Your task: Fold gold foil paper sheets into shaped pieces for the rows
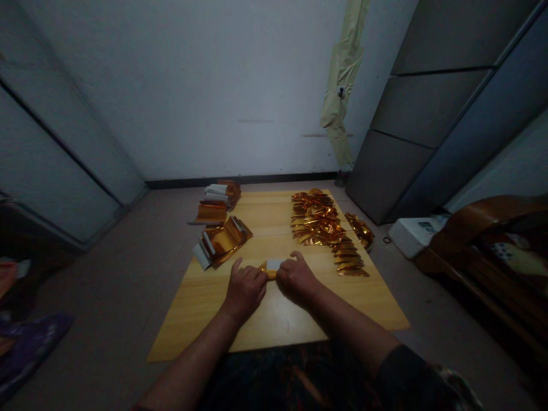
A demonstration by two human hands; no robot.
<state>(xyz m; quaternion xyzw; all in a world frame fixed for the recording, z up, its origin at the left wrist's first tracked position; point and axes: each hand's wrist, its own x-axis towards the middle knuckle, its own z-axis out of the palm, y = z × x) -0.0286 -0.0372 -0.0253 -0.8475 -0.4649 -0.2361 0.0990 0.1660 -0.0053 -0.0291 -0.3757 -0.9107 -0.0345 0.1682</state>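
My left hand (246, 291) and my right hand (297, 279) pinch a folded gold foil piece with a white paper strip (269, 268) between them, just above the middle of a light wooden board (205, 319). Stacks of gold foil with white paper (222, 242) lie to the left, past my left hand. Several overlapping folded gold foil pieces (317, 220) run in rows up the board's right side, ending nearest my right hand (349, 265).
A loose gold foil heap (360, 231) sits at the board's right edge. A white box (415, 237) and a brown wooden chair (471, 245) stand at the right, with a grey cabinet (428, 103) behind them. Purple cloth (29, 354) lies at the left.
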